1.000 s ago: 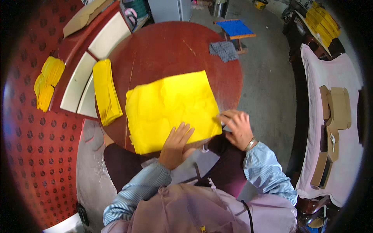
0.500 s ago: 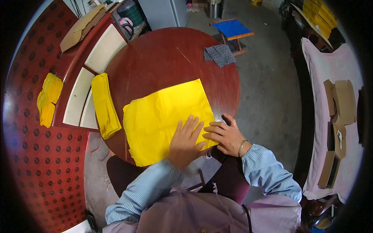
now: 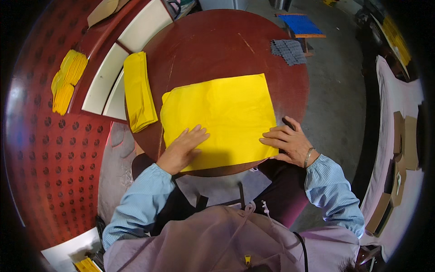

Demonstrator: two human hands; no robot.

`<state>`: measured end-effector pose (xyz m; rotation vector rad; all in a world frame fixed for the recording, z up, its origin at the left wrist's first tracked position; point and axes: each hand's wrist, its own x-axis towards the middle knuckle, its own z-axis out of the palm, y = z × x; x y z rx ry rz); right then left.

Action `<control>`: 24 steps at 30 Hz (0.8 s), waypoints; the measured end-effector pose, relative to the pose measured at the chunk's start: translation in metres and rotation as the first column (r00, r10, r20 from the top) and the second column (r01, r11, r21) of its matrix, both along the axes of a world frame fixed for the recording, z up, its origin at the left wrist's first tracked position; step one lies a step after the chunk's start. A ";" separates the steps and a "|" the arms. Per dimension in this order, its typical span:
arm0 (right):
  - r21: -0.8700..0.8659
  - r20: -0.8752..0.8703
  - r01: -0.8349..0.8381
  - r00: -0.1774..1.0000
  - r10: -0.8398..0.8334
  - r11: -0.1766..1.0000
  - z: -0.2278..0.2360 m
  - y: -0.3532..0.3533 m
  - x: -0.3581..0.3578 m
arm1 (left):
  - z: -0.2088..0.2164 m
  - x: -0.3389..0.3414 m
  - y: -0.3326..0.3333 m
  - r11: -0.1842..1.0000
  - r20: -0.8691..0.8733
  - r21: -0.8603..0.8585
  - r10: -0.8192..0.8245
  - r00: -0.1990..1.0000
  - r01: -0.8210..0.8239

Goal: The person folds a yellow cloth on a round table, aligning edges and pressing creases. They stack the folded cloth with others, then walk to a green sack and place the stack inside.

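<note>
A yellow cloth-like sheet, perhaps several layers thick, lies flat near the front of the round red-brown table. My left hand rests on its near left part, fingers stretched out and palm down. At its right edge lies my right hand, fingers apart, their tips on the yellow material. Something dark covers the tip of this hand's thumb, and a metal bracelet circles the wrist. Neither hand grips anything. Left of the sheet, a folded yellow bundle sits along the table's left edge.
A grey textured cloth hangs over the table's far right edge, near a blue-topped folding stool. Red cabinet drawers with white fronts border the left side, beside more yellow bundles. Opened cardboard boxes lie at the right.
My left hand has slid from the sheet's near right part to its near left. My right hand stays at the right edge. The whole view has shifted, so the table appears higher and further right.
</note>
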<state>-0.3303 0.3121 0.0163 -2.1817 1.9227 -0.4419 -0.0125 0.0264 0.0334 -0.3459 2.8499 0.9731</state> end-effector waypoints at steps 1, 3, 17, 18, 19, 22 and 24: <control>0.021 0.003 0.010 1.000 -0.010 1.000 0.000 -0.001 0.000 | 0.002 0.010 -0.006 1.000 0.028 -0.010 0.012 1.000 -0.012; 0.012 -0.018 0.001 1.000 0.000 1.000 -0.001 -0.005 -0.001 | 0.008 0.028 -0.017 0.996 0.048 0.067 0.049 0.998 -0.052; -0.177 -0.067 0.012 0.997 -0.024 0.984 -0.014 -0.016 0.003 | 0.000 0.055 -0.043 0.959 -0.169 0.284 0.073 0.983 -0.022; -0.198 -0.053 0.018 0.998 -0.029 0.980 -0.014 -0.017 0.003 | -0.001 0.054 -0.043 0.961 -0.159 0.274 0.080 0.984 -0.033; -0.183 -0.042 0.026 0.999 -0.034 0.983 -0.014 -0.019 0.003 | -0.003 0.054 -0.041 0.986 -0.140 0.162 0.066 0.988 -0.043; -0.181 0.000 0.057 0.998 -0.058 0.982 -0.014 -0.019 0.006 | -0.011 0.051 -0.038 0.999 -0.220 0.027 -0.018 0.975 0.025; -0.191 -0.020 0.069 0.997 -0.074 0.979 -0.015 -0.020 0.007 | -0.018 0.049 -0.038 0.999 -0.273 -0.003 -0.050 0.961 0.051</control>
